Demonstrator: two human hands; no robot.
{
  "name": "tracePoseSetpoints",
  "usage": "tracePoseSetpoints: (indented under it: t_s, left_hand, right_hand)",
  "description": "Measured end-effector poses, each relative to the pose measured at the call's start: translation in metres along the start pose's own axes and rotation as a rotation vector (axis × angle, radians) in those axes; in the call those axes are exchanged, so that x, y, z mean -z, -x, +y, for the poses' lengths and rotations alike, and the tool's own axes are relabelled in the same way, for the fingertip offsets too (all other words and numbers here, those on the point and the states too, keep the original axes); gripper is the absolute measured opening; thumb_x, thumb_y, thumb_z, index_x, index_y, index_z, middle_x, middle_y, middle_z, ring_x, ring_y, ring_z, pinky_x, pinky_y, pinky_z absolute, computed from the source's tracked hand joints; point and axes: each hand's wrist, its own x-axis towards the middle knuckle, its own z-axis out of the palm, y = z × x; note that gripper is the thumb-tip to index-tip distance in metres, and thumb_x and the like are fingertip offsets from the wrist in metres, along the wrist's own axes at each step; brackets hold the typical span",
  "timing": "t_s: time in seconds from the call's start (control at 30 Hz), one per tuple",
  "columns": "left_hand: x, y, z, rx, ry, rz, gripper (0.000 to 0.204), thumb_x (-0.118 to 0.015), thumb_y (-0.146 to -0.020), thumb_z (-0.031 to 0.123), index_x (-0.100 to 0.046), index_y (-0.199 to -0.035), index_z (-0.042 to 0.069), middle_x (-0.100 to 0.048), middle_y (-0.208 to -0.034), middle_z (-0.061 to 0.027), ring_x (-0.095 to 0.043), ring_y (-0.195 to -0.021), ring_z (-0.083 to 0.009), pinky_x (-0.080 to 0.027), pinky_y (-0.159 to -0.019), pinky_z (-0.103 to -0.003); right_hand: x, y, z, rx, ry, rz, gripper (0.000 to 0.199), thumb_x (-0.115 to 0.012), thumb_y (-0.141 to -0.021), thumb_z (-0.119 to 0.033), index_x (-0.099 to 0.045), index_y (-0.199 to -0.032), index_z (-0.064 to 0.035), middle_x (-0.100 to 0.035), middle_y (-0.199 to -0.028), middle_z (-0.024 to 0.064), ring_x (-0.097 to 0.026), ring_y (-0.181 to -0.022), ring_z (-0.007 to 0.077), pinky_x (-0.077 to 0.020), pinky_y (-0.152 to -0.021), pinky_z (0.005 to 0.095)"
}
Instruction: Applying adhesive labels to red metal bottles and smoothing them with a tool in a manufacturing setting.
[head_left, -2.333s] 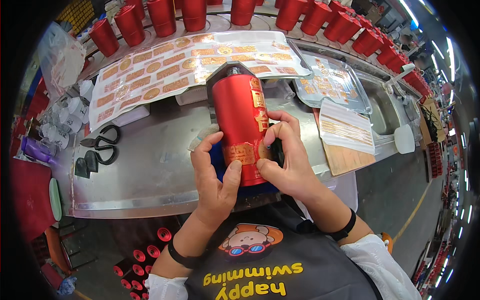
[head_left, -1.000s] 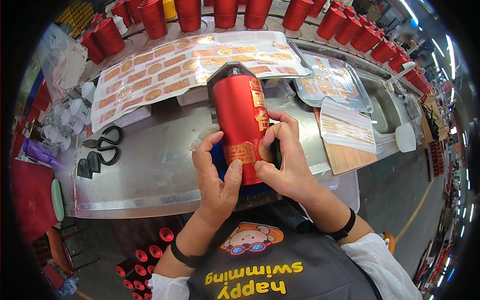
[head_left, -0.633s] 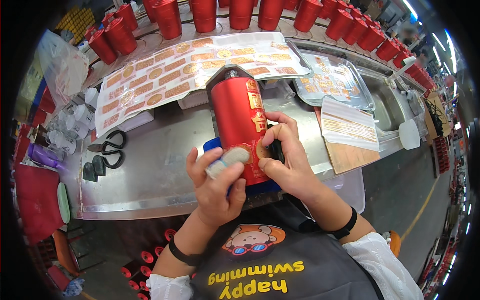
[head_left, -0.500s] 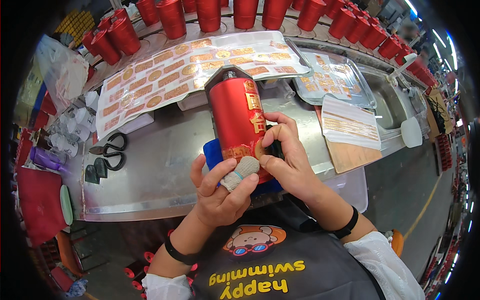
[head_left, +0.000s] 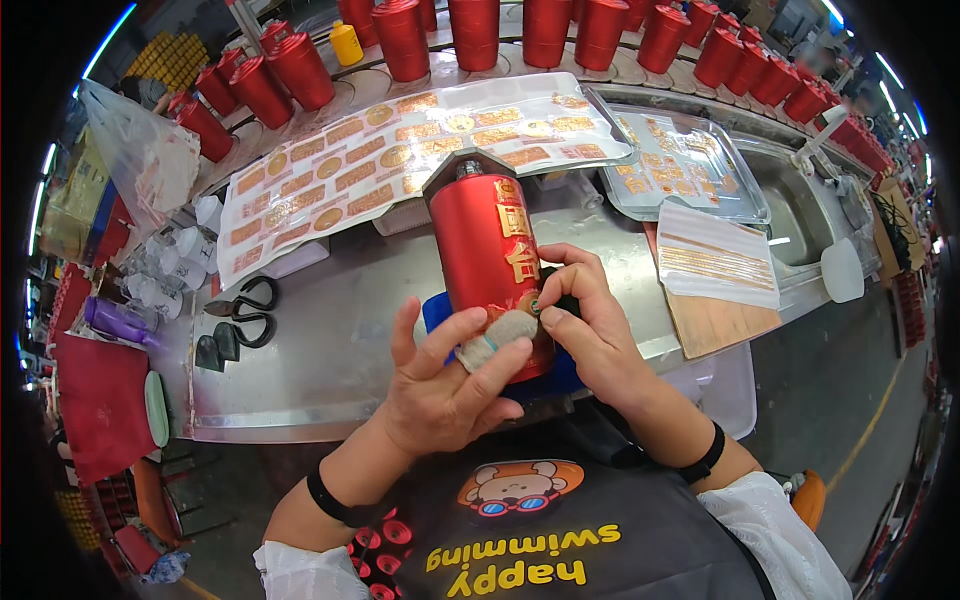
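Note:
A red bottle with raised gold characters lies tilted across a blue pad, its dark neck away from me, against a dark angular holder. With my left hand I pinch a folded grey cloth between thumb and fingers, pressed on the bottle's lower part. It partly covers a gold label there. My right hand is at the bottle's right side, thumb and forefinger closed on the edge of a small round gold sticker. The fingertips hide part of it.
Sheets of gold stickers spread behind the bottle; a tray holds more. Scissors lie at left, near clear plastic cups. A wooden board bears gold strips. Red bottles line a conveyor behind; a sink is at right.
The view has shifted slightly, so the bench appears farther right. The cloth has moved up over the label toward my right fingertips, and my left fingers are spread a little wider.

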Motion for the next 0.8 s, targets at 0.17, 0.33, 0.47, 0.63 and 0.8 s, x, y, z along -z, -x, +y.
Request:
tracePoseSetpoints:
  t_s: [0.17, 0.33, 0.47, 0.63, 0.8]
  left_hand:
    - [-0.008, -0.012, -0.019, 0.08, 0.119, 0.079, 0.038, -0.05, -0.094, 0.043, -0.063, -0.115, 0.015, -0.069, -0.105, -0.0022, -0.053, -0.113, -0.0233, -0.015, -0.114, -0.053]
    - [-0.011, 0.004, 0.0, 0.098, 0.102, 0.103, 0.03, -0.054, -0.093, 0.035, -0.065, -0.113, 0.016, -0.069, -0.094, 0.0, -0.052, -0.113, -0.021, -0.017, -0.113, -0.053]
    - [-0.013, 0.016, 0.011, 0.076, 0.029, 0.145, 0.026, -0.063, -0.086, 0.024, -0.065, -0.111, 0.018, -0.068, -0.085, 0.0033, -0.052, -0.105, -0.0187, -0.023, -0.111, -0.051]
    - [-0.016, 0.027, 0.019, 0.076, -0.017, 0.197, 0.023, -0.064, -0.084, 0.018, -0.065, -0.106, 0.013, -0.06, -0.097, -0.0058, -0.052, -0.098, -0.0236, -0.027, -0.108, -0.054]
    - [-0.02, 0.039, 0.023, 0.157, -0.012, 0.248, 0.031, -0.066, -0.082, 0.018, -0.061, -0.112, 0.009, -0.06, -0.101, -0.0107, -0.051, -0.102, -0.0274, -0.028, -0.106, -0.055]
  right_hand:
    - [0.0, -0.001, -0.002, 0.033, 0.054, -0.001, 0.013, -0.056, -0.088, -0.009, -0.055, -0.099, -0.0034, -0.044, -0.125, 0.0195, -0.038, -0.127, 0.0299, -0.0306, -0.105, 0.0384]
    - [-0.001, -0.001, 0.01, 0.055, 0.052, 0.046, 0.027, -0.06, -0.087, -0.008, -0.054, -0.113, -0.0022, -0.049, -0.123, 0.0169, -0.046, -0.122, 0.0274, -0.0356, -0.102, 0.036]
    - [0.0, 0.004, 0.008, -0.037, 0.01, 0.093, 0.038, -0.062, -0.088, -0.008, -0.051, -0.124, -0.0015, -0.056, -0.122, 0.0142, -0.056, -0.11, 0.0209, -0.0437, -0.094, 0.0314]
    - [0.011, 0.006, 0.001, -0.068, -0.055, 0.156, 0.034, -0.062, -0.09, -0.007, -0.053, -0.122, -0.0006, -0.064, -0.111, 0.0111, -0.061, -0.095, 0.0137, -0.0488, -0.081, 0.0268]
    - [0.017, -0.011, -0.026, 0.39, 0.324, -0.04, 0.029, -0.069, -0.081, -0.004, -0.06, -0.109, -0.0029, -0.063, -0.091, 0.0099, -0.062, -0.079, 0.0235, -0.0488, -0.07, 0.0338]
